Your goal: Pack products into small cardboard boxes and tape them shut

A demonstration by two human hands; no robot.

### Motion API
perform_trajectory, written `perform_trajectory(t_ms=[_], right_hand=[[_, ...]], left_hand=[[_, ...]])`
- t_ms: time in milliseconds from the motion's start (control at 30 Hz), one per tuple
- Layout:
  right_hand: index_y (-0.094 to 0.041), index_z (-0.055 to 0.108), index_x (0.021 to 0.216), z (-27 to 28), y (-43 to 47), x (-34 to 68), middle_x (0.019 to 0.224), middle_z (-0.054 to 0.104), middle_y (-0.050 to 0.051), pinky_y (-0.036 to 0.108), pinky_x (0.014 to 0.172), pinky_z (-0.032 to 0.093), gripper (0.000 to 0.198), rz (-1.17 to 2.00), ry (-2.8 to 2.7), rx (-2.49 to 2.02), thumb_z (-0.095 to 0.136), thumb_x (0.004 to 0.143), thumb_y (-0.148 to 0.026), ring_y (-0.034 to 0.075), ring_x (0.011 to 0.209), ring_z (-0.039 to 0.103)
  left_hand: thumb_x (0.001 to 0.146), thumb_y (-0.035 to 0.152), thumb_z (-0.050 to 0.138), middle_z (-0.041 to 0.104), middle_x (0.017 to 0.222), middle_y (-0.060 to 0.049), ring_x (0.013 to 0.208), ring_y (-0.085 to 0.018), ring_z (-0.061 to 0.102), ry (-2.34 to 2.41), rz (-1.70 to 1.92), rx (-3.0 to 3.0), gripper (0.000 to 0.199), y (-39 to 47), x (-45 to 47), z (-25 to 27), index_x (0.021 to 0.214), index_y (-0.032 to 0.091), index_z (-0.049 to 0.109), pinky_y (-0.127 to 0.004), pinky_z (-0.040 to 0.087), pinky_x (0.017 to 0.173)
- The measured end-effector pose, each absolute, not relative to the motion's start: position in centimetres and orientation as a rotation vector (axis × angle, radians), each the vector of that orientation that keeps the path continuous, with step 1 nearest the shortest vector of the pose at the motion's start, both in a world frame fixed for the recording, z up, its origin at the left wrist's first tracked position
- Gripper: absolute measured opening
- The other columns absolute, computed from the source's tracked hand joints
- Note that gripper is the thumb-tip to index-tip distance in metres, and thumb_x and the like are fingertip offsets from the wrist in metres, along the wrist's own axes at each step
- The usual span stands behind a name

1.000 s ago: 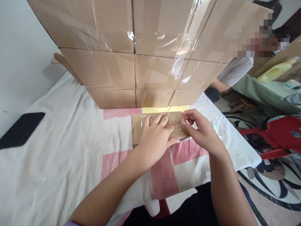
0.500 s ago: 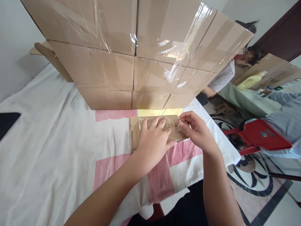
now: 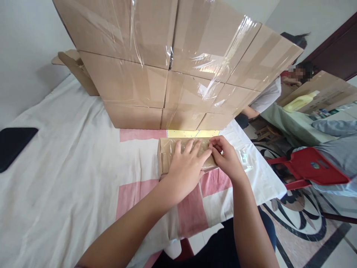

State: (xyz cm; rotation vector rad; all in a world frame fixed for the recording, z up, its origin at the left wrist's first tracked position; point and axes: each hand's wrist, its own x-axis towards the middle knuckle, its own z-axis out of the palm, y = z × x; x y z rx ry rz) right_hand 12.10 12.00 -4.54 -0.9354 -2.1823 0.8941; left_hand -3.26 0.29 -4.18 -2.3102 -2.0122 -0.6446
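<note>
A small brown cardboard box (image 3: 164, 156), its top covered with shiny clear tape, lies on the tablecloth in front of me. My left hand (image 3: 186, 167) rests flat across the box top, fingers spread. At the box's right end, my right hand (image 3: 225, 158) is closed, thumb and forefinger pinching what looks like clear tape close to the left thumb or forefinger. The fingertips largely hide the pinched piece. Just right of that hand lies a clear, crinkled plastic item (image 3: 245, 160) whose kind I cannot make out.
A tall stack of taped cardboard boxes (image 3: 134, 85) stands behind the small box. An open carton (image 3: 75, 72) pokes out behind it on the left. A black flat object (image 3: 16, 147) lies at far left. Two people, a red chair (image 3: 315, 167) and a yellow bottle (image 3: 301, 101) are at right.
My right hand has moved left and inward over the box's right end, closer to my left hand. The clear plastic item beside it now shows. The view has shifted slightly.
</note>
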Motion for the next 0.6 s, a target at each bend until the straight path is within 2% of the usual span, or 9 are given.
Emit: perform_trajectory(t_ms=[100,200,300,400,600], right_hand=[[-0.021,0.054,0.104,-4.5,12.0,12.1,0.088,0.061,0.001,0.029,0.073,0.045,0.012,0.912,-2.183,-0.939,0.053,0.093,-0.022,0.016,0.079,0.058],[-0.022,0.051,0.092,-4.5,12.2,12.0,0.083,0.057,-0.001,0.028,0.069,0.042,0.004,0.888,-2.187,-0.963,0.056,0.092,-0.023,0.015,0.074,0.054],[-0.024,0.043,0.083,-4.6,12.4,12.1,0.080,0.056,-0.002,0.028,0.067,0.040,0.016,0.844,-2.223,-0.977,0.056,0.091,-0.023,0.015,0.070,0.050],[-0.024,0.037,0.080,-4.5,12.7,12.1,0.081,0.057,-0.001,0.029,0.067,0.040,0.021,0.802,-2.294,-0.966,0.055,0.091,-0.024,0.015,0.070,0.049],[-0.025,0.039,0.081,-4.7,13.0,12.2,0.079,0.054,-0.001,0.033,0.070,0.043,0.015,0.761,-2.330,-0.929,0.051,0.090,-0.023,0.019,0.072,0.051]], left_hand=[[0.094,0.023,0.058,0.043,0.157,-0.012,0.148,-0.035,0.034,-2.006,-0.583,-2.331,0.046,0.2,-3.4,-4.2,0.140,0.027,0.053,-0.063,0.030,0.116],[0.095,0.021,0.055,0.041,0.159,-0.013,0.149,-0.036,0.033,-2.009,-0.538,-2.348,0.043,0.3,-3.2,-4.3,0.137,0.026,0.056,-0.065,0.028,0.117],[0.092,0.021,0.058,0.038,0.160,-0.014,0.150,-0.037,0.030,-2.071,-0.508,-2.338,0.047,0.5,-2.4,-4.3,0.139,0.026,0.055,-0.066,0.026,0.118],[0.093,0.024,0.060,0.038,0.160,-0.015,0.151,-0.039,0.028,-2.153,-0.481,-2.298,0.048,0.5,-1.3,-4.2,0.140,0.023,0.055,-0.065,0.026,0.119],[0.094,0.022,0.055,0.045,0.156,-0.015,0.147,-0.037,0.036,-2.161,-0.548,-2.216,0.042,0.6,-0.3,-4.7,0.136,0.021,0.059,-0.061,0.032,0.118]])
